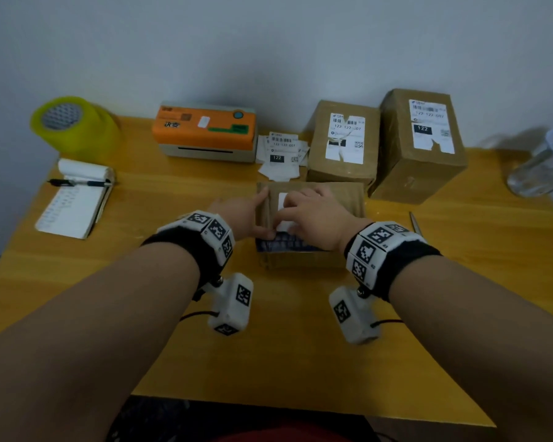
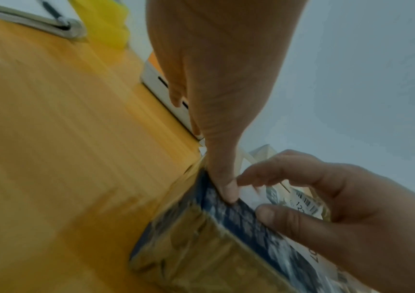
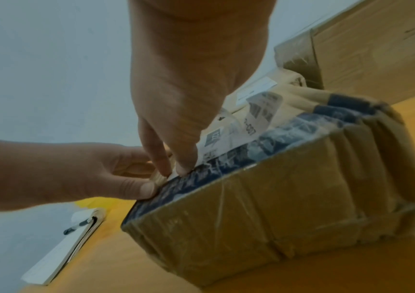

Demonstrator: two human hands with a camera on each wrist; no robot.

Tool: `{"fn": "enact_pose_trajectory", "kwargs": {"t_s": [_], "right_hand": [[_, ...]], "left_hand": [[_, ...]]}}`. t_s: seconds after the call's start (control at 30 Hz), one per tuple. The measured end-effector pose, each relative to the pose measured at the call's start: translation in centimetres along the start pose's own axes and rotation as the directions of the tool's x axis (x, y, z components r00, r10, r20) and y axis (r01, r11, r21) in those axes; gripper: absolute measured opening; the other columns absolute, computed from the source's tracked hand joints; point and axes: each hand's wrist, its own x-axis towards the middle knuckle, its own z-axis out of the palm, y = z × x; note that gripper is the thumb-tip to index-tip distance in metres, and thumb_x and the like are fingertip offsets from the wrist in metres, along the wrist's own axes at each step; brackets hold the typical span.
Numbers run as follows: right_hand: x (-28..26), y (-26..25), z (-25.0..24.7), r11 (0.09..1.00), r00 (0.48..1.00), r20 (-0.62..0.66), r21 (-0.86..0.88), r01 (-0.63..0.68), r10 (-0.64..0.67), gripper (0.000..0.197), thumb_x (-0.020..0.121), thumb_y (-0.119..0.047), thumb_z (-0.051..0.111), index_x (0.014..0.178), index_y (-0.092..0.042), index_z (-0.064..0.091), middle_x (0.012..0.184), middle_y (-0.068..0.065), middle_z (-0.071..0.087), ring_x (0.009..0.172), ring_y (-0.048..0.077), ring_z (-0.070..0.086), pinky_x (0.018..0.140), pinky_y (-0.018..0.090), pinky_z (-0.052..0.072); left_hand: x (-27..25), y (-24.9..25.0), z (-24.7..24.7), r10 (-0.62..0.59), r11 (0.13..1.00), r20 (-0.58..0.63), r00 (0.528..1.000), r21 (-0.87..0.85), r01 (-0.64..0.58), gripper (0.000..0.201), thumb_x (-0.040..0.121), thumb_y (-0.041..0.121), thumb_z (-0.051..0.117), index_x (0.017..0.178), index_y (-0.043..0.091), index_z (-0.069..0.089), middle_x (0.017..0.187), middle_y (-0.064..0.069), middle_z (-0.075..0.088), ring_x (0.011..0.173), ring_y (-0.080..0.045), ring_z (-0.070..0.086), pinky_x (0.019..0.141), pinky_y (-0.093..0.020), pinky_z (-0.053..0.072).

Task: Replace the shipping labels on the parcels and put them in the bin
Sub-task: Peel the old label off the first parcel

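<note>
A tape-wrapped cardboard parcel point(image 1: 304, 260) point(image 2: 196, 247) point(image 3: 276, 208) lies mid-table with a white shipping label point(image 1: 283, 199) point(image 3: 226, 138) on top. My left hand point(image 1: 265, 213) point(image 2: 224, 188) holds its left near corner, the thumb pressing on the blue-printed tape along the top edge. My right hand point(image 1: 288, 215) point(image 3: 174, 168) lies over the label, and its fingertips pinch the label's near-left corner, which is slightly lifted. That hand hides most of the label in the head view. No bin is in view.
Two taller parcels point(image 1: 342, 141) point(image 1: 422, 145) with torn labels stand at the back right. Fresh labels point(image 1: 281, 151) lie beside an orange label printer point(image 1: 205, 129). Also here: yellow tape roll point(image 1: 71, 122), notebook with pen point(image 1: 74, 199), clear bottle point(image 1: 543, 164), slim tool point(image 1: 415, 223).
</note>
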Motion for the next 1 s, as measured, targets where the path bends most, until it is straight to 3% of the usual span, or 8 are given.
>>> {"fn": "enact_pose_trajectory", "kwargs": {"t_s": [0.1,0.23,0.4,0.57,0.73,0.83,1.0], "right_hand": [[0.0,0.0,0.0,0.999,1.0,0.007,0.047,-0.008,0.007,0.024,0.096,-0.031,0.046,0.119,-0.036,0.054,0.119,-0.002,0.047,0.114,0.02,0.043,0.103,0.041,0.022],[-0.3,-0.3,0.6,0.993,0.998,-0.042,0.104,-0.048,0.052,0.022,0.095,-0.036,0.049,0.114,-0.034,0.059,0.118,-0.003,0.049,0.114,0.019,0.045,0.103,0.038,0.023],[-0.3,-1.3,1.4,0.958,0.972,-0.118,0.228,-0.175,0.205,0.03,0.085,-0.044,0.06,0.107,-0.023,0.061,0.113,-0.002,0.052,0.111,0.017,0.047,0.1,0.032,0.03],[0.3,-1.6,1.1,0.957,0.957,-0.097,0.129,-0.26,0.273,0.043,0.082,-0.054,0.057,0.107,-0.02,0.062,0.109,0.001,0.054,0.11,0.019,0.049,0.103,0.033,0.027],[1.0,-2.0,0.8,0.939,0.937,-0.066,0.053,-0.34,0.343,0.046,0.082,-0.057,0.055,0.107,-0.019,0.064,0.111,0.004,0.055,0.11,0.022,0.05,0.105,0.037,0.024],[1.3,-2.1,0.3,0.939,0.939,-0.035,0.037,-0.342,0.343,0.046,0.083,-0.057,0.055,0.102,-0.016,0.064,0.112,0.007,0.054,0.109,0.024,0.051,0.1,0.037,0.029],[1.7,-2.3,-0.2,0.941,0.943,0.009,0.056,-0.333,0.333,0.054,0.081,-0.057,0.058,0.11,-0.011,0.06,0.113,0.011,0.053,0.109,0.028,0.05,0.093,0.036,0.036]], "left_hand": [[-0.1,0.0,-0.7,-0.007,0.993,0.039,0.999,0.122,0.003,0.103,0.079,0.06,0.06,0.151,0.027,-0.007,0.148,-0.005,0.037,0.131,-0.025,0.04,0.112,-0.053,0.021],[-0.1,-0.4,-0.1,0.004,0.999,0.038,0.999,0.05,-0.005,0.104,0.079,0.057,0.062,0.15,0.029,-0.008,0.148,-0.006,0.039,0.128,-0.026,0.044,0.109,-0.052,0.029],[-0.2,-0.5,0.0,0.01,1.0,0.039,0.999,-0.017,-0.01,0.103,0.08,0.052,0.064,0.15,0.029,-0.009,0.146,-0.009,0.041,0.124,-0.027,0.048,0.105,-0.047,0.037],[-0.2,-0.7,0.3,0.021,0.995,0.051,0.998,-0.099,-0.016,0.102,0.082,0.044,0.066,0.15,0.027,-0.008,0.148,-0.012,0.038,0.125,-0.028,0.047,0.098,-0.037,0.042],[-0.2,-0.7,0.4,0.042,0.992,0.044,0.998,-0.119,-0.036,0.102,0.083,0.043,0.066,0.15,0.025,-0.008,0.149,-0.012,0.037,0.127,-0.027,0.045,0.099,-0.035,0.04],[-0.3,-0.7,0.6,0.047,0.988,0.032,0.998,-0.146,-0.042,0.101,0.083,0.04,0.066,0.151,0.024,-0.006,0.15,-0.011,0.035,0.13,-0.026,0.043,0.1,-0.034,0.038],[-0.4,-0.9,0.9,0.062,0.976,0.028,0.998,-0.208,-0.055,0.097,0.085,0.036,0.065,0.151,0.025,-0.004,0.152,-0.01,0.031,0.132,-0.026,0.04,0.102,-0.032,0.036]]}}
